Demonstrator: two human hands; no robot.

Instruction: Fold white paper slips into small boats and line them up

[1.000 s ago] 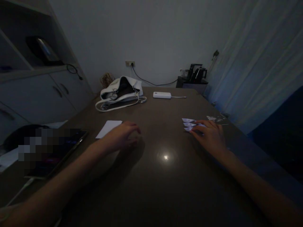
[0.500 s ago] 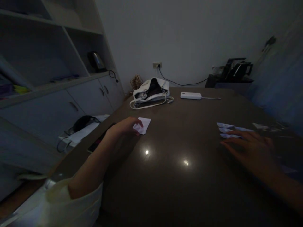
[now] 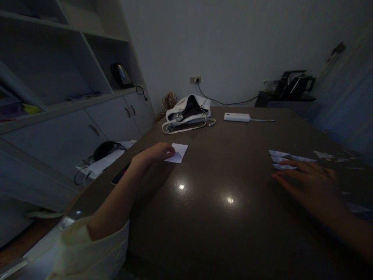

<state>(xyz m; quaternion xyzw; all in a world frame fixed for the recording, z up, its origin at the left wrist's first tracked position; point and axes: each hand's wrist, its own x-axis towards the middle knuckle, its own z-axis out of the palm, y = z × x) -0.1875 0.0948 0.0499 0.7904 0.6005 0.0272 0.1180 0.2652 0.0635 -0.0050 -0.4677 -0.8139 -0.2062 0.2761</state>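
My left hand [image 3: 159, 151] is at the left edge of a small white sheet of paper [image 3: 180, 151] on the brown table. Its fingers are drawn together on that edge; whether one sheet or several lie there I cannot tell. On the right, my right hand [image 3: 313, 184] rests low over the tabletop, fingers stretched and spread with nothing in them. Just beyond its fingertips lie several folded paper pieces [image 3: 279, 160] in a column, with another folded piece [image 3: 303, 158] beside them. A dark phone [image 3: 119, 177] is partly hidden behind my left forearm.
A white handbag [image 3: 186, 112] stands open at the table's far side, near a white power bank [image 3: 237, 117] with a short cable. Paper scraps [image 3: 323, 154] lie to the far right. An electric kettle [image 3: 298, 86] stands behind, and cabinets [image 3: 110, 116] line the left.
The fingers of my left hand have drawn together at the paper's left edge, leaving more of its face uncovered. My right hand has hardly moved. The whole view has shifted slightly.
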